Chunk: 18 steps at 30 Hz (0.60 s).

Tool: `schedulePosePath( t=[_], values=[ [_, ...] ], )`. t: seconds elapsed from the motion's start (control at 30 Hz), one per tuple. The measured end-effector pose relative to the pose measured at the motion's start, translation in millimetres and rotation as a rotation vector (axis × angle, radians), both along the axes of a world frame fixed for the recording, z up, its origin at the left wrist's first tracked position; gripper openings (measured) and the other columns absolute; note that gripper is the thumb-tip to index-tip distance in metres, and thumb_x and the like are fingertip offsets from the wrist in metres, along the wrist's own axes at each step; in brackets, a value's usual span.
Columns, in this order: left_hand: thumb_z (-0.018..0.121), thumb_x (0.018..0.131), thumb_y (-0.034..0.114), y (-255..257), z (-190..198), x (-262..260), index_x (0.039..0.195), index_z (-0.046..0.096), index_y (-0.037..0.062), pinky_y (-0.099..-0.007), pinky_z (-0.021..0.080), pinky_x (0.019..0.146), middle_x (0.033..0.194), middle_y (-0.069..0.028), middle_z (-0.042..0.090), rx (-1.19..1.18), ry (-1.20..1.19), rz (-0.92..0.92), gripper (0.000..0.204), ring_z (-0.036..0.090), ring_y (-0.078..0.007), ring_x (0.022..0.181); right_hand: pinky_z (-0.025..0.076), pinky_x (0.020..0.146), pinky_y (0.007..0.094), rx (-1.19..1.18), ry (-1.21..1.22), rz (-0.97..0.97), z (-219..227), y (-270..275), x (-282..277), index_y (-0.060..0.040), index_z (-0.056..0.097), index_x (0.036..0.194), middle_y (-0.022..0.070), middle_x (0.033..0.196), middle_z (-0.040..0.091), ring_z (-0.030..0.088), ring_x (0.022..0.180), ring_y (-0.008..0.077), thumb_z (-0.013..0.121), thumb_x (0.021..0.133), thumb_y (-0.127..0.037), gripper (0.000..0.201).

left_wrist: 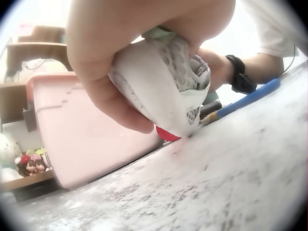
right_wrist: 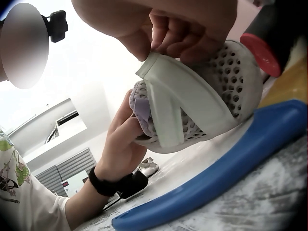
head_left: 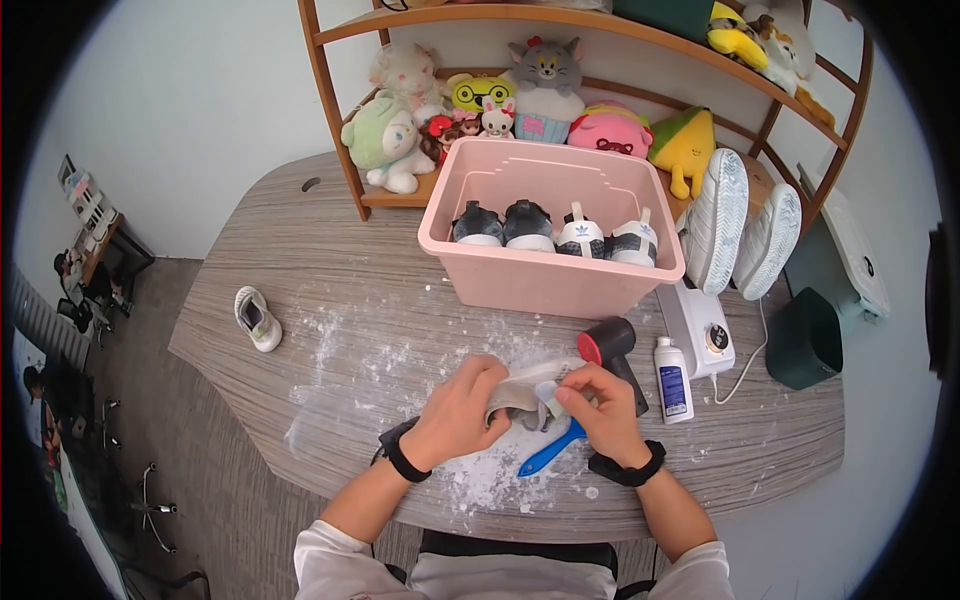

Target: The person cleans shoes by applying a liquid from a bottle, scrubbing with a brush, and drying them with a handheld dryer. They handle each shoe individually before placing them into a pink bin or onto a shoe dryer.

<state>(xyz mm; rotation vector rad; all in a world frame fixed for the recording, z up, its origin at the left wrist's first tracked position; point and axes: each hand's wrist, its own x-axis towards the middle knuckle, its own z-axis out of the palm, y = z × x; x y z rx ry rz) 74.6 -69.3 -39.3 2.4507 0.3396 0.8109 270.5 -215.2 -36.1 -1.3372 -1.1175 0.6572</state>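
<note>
My left hand grips a small white shoe with a perforated upper, its fingers curled over the sole side. The shoe is tilted on its side, low over the powdery table in the left wrist view. My right hand pinches the end of the shoe's pale strap between thumb and finger. This strap is lifted away from the upper and forks into two bands. A lilac patch shows at the shoe's opening. Right below the hands lies a brush with a blue handle.
A matching small shoe stands at the left. Behind the hands is a pink bin holding several sneakers. To the right are a hair dryer, a white bottle, a white device with upright sneakers, and a dark green bin.
</note>
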Motion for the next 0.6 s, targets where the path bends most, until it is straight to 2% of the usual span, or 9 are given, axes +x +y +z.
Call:
schedulePosePath(
  t=[0.2,0.27,0.4,0.47,0.6],
  values=[
    [0.079,0.072,0.010,1,-4,4,0.125,0.051,0.0054,-0.0441,0.059,0.077,0.124,-0.0190,0.057,0.159,-0.028,0.016,0.060,0.065,-0.0402,0.100,0.049,0.074,0.0261,-0.047,0.103,-0.059,1,1,-2,-0.0001,0.071,0.098,0.0031,0.089,0.070,0.059,0.081,0.0099,0.075,0.094,-0.005,0.008],
    [0.080,0.071,0.011,0,-6,4,0.125,0.052,0.0057,-0.0440,0.059,0.077,0.125,-0.0190,0.057,0.171,-0.022,0.018,0.061,0.064,-0.0400,0.102,0.049,0.074,0.0287,0.039,-0.079,-0.026,4,2,-3,-0.0002,0.071,0.096,0.0035,0.086,0.069,0.058,0.083,0.0131,0.077,0.091,-0.006,0.010],
    [0.082,0.069,0.013,-2,-7,5,0.127,0.052,0.0062,-0.0455,0.057,0.084,0.126,-0.0192,0.056,0.282,-0.018,-0.010,0.065,0.062,-0.0399,0.107,0.048,0.074,0.0314,0.010,-0.202,-0.020,3,5,-11,-0.0010,0.071,0.093,0.0059,0.086,0.067,0.058,0.084,0.0190,0.080,0.087,-0.006,0.012],
    [0.083,0.069,0.013,-3,-8,5,0.126,0.053,0.0061,-0.0463,0.057,0.086,0.126,-0.0193,0.056,0.303,-0.027,-0.031,0.065,0.061,-0.0401,0.108,0.048,0.073,0.0332,0.029,-0.405,-0.138,6,5,-22,-0.0022,0.070,0.090,0.0080,0.088,0.065,0.059,0.083,0.0235,0.081,0.084,-0.005,0.013],
    [0.081,0.070,0.013,-5,-7,3,0.128,0.061,0.0105,-0.0479,0.055,0.088,0.126,-0.0194,0.056,0.266,-0.027,-0.035,0.061,0.060,-0.0402,0.109,0.049,0.074,0.0350,0.049,-0.399,-0.241,7,7,-30,-0.0033,0.069,0.088,0.0081,0.092,0.062,0.059,0.083,0.0261,0.082,0.082,-0.005,0.015]
  ],
)
